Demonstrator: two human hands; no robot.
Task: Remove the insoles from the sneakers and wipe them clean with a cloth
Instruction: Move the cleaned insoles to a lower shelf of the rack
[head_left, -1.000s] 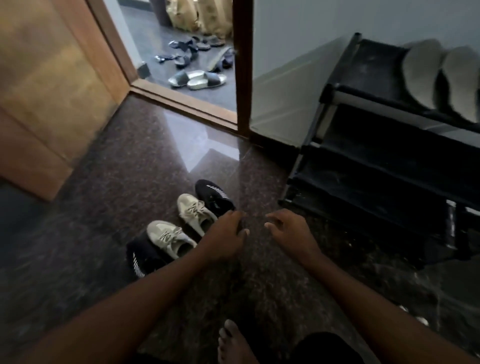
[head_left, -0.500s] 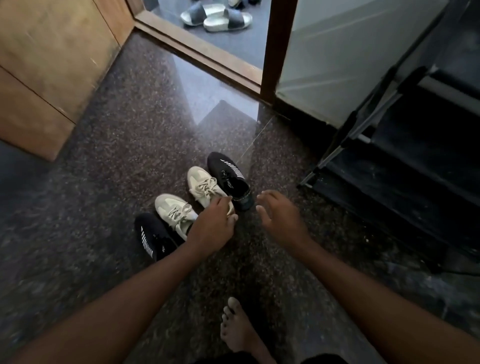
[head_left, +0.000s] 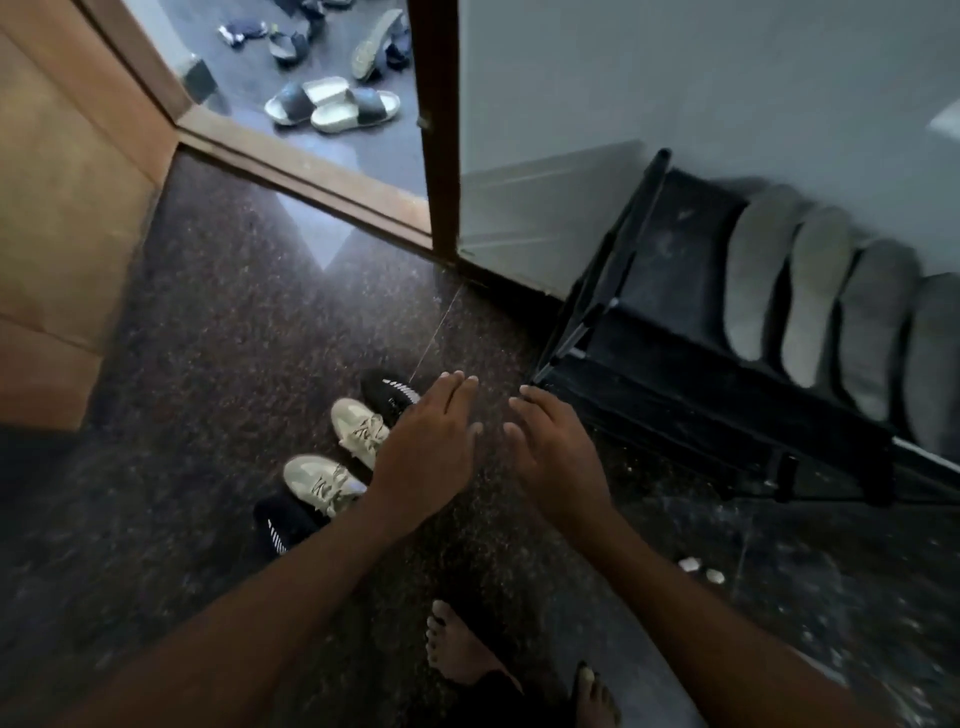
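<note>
Reaching forward over the dark speckled floor (head_left: 218, 364), both hands hold nothing. The left hand (head_left: 426, 452) and right hand (head_left: 558, 457) are palm-down, with fingers straight and loosely spread, close to each other but not touching.

Four sneakers stand in a slanted row to the left of the hands. A black sneaker (head_left: 388, 394) is farthest away, then two cream sneakers (head_left: 358, 427), and another black one (head_left: 283, 522) is nearest. The left hand overlaps the heel end of the farther cream sneaker, and I cannot tell whether it touches it.

Against the wall along the floor's right edge stands a black shoe rack (head_left: 670, 358). Four grey insoles (head_left: 815, 296) lie side by side on its top shelf.

Bare feet (head_left: 457, 649) rest on the floor at the near edge. Slippers (head_left: 332, 106) lie beyond the doorway at the far edge.
</note>
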